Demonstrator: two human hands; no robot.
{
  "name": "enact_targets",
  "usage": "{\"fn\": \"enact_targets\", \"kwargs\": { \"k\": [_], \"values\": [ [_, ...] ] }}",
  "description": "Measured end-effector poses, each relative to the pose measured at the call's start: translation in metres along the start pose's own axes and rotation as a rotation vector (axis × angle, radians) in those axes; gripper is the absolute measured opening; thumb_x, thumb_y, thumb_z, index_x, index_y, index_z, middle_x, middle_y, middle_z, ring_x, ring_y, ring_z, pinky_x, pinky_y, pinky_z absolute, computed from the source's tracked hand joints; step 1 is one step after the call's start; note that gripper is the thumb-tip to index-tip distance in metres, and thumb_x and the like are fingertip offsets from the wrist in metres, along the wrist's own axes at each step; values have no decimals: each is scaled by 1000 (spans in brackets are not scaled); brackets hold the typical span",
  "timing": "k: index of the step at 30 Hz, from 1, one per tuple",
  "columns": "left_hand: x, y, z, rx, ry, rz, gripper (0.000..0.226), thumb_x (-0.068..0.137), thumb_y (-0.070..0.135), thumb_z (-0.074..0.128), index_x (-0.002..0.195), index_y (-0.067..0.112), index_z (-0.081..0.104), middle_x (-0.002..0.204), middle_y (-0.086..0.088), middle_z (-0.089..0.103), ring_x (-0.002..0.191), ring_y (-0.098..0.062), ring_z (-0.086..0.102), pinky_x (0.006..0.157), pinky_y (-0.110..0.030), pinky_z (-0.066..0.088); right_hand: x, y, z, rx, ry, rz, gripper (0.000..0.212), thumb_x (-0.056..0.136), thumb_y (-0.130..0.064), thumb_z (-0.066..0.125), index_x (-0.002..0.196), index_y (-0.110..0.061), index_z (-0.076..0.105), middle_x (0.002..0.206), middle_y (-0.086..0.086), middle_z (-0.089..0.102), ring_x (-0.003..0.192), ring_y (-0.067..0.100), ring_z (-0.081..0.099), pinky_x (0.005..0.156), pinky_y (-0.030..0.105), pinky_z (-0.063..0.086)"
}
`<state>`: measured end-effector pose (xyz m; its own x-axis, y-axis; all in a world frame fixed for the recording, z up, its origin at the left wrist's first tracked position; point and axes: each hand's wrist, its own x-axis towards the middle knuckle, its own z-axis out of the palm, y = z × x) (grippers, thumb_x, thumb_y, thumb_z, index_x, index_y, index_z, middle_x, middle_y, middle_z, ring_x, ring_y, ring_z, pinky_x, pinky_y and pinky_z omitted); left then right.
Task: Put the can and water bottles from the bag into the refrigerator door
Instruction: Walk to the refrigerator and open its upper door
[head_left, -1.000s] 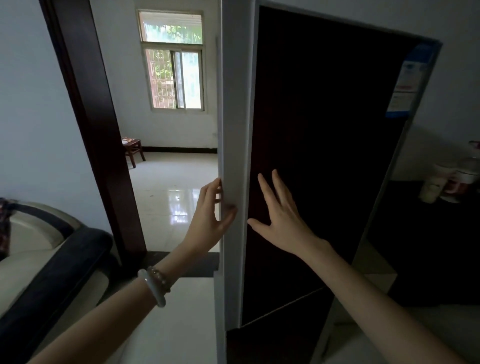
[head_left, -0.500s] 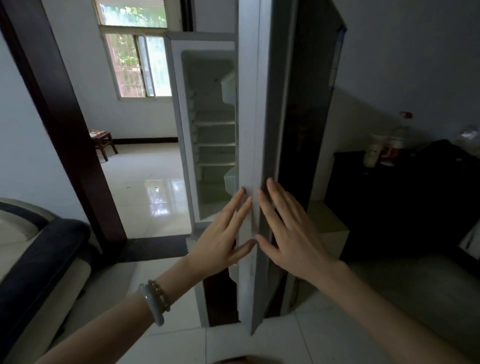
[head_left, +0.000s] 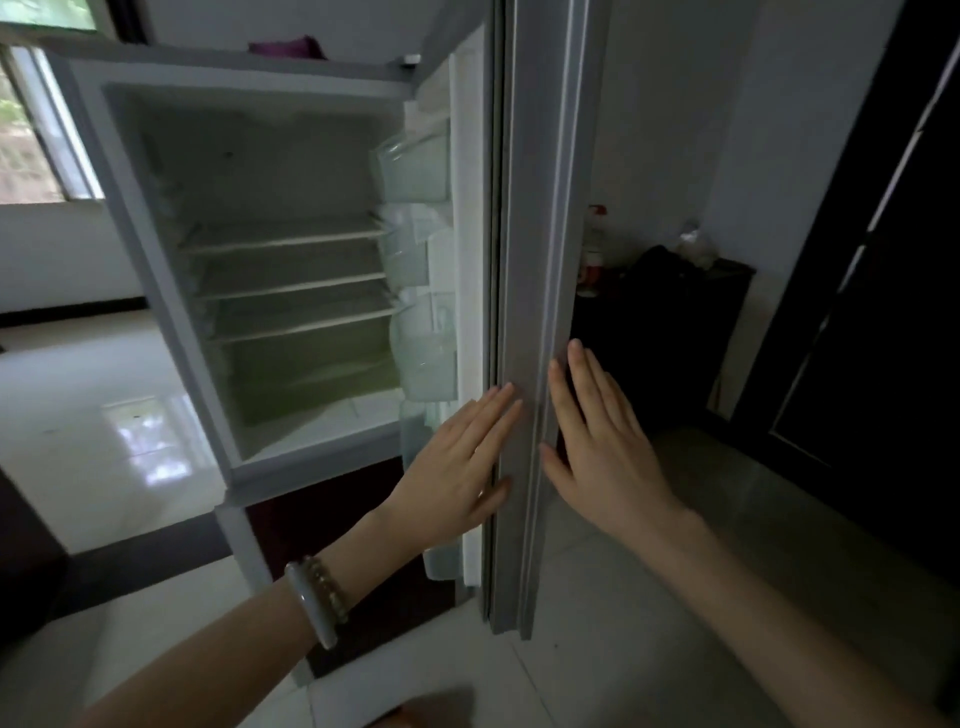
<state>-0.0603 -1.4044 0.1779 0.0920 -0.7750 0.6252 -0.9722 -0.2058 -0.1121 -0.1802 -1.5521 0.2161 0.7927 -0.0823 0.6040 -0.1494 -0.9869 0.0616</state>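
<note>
The refrigerator door (head_left: 530, 291) stands wide open, seen edge-on in the middle of the view. Its inner side carries clear door bins (head_left: 415, 166), which look empty. My left hand (head_left: 457, 467) lies flat on the inner side of the door edge, fingers spread. My right hand (head_left: 597, 441) rests flat on the outer side of the same edge, holding nothing. The refrigerator interior (head_left: 280, 280) shows bare wire shelves. A dark bag (head_left: 670, 270) sits on a black cabinet behind the door. No can is in view.
A bottle with a red label (head_left: 595, 249) and something clear and crinkled (head_left: 693, 244) stand on the black cabinet (head_left: 654, 332) at right. A tall dark door or wardrobe (head_left: 883, 312) fills the far right. Glossy tiled floor (head_left: 93, 415) extends left toward a window.
The refrigerator door has swung from nearly shut to wide open, exposing the shelves and door bins. Both hands moved with the door edge and now lie flat on either side of it.
</note>
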Motion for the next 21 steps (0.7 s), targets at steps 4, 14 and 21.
{"fn": "enact_targets", "kwargs": {
  "k": [4,14,21],
  "values": [
    [9,9,18,3,-14,-13,69,91,29,55,143,-3,23,153,-18,18,143,-27,12,114,-44,19,-6,16,-5,-15,19,38,78,86,-26,61,145,0,16,153,20,5,141,31,8,112,45,12],
    [24,-57,45,106,-9,-177,67,93,40,39,145,2,21,152,-14,18,142,-27,14,113,-44,17,16,10,43,-64,-61,-71,73,83,-25,54,144,-2,23,153,19,17,142,28,7,113,43,8],
    [76,-111,94,117,-75,-144,69,94,48,33,147,9,14,153,-14,20,141,-31,19,111,-49,20,45,56,72,-174,-80,4,75,81,-25,61,143,-2,25,152,15,24,141,25,10,113,43,5]
  ]
}}
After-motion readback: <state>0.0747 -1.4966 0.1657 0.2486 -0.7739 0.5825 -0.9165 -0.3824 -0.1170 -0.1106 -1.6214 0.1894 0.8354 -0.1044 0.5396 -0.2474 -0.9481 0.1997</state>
